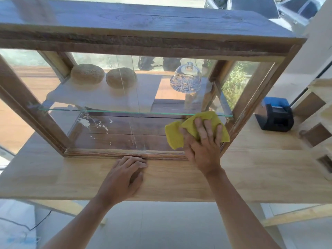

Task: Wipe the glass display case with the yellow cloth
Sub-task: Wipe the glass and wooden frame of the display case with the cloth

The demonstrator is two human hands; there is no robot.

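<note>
Head view: a pale wooden counter (251, 169) spans the lower half of the frame, and on it stands the glass display case (147, 45) — a wood-framed box with a thick plank top, filling the view from about nine o'clock to two o'clock. Its front glass pane (116, 130) carries white smears at the lower left, and a glass shelf (107, 110) crosses the inside at mid-height. On the shelf's white liner sit two round bread loaves (87, 74), side by side at about eleven o'clock, and a cut-glass domed dish (186, 78) well apart from them at about one o'clock. At three o'clock, just beside the case's right post, a black and blue device (274, 114) rests on the counter. The right hand (203, 142), at about four o'clock from centre, lies flat with its fingers spread and fairly straight, pressing the yellow cloth (175, 135) against the lower right corner of the front pane; the cloth is bunched under the palm, with folds showing to the left and above the fingertips. The left hand (124, 177), at six o'clock, rests on the counter with loosely curled fingers holding nothing — its fingertips touch the case's bottom wooden rail.
</note>
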